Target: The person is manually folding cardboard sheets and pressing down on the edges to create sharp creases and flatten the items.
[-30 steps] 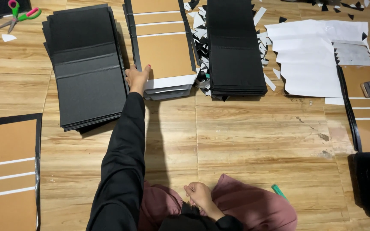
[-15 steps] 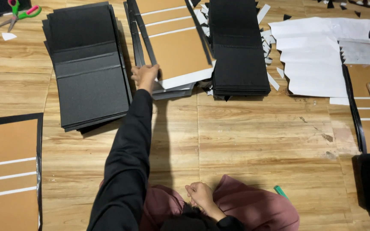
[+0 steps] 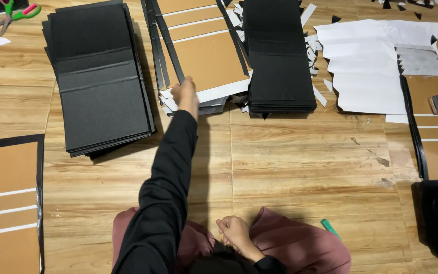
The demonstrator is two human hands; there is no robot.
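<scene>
Gripping brown board [image 3: 206, 56] corner, left hand [image 3: 186, 94], long axis pointing away

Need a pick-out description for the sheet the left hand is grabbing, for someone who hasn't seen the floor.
On the wooden floor, three stacks sit in a row at the top: a black stack on the left, a black stack on the right, and a middle stack. The left hand grips the top sheet of the middle stack at its near edge. It alone shows brown board panels split by white gaps, framed in black.
</scene>
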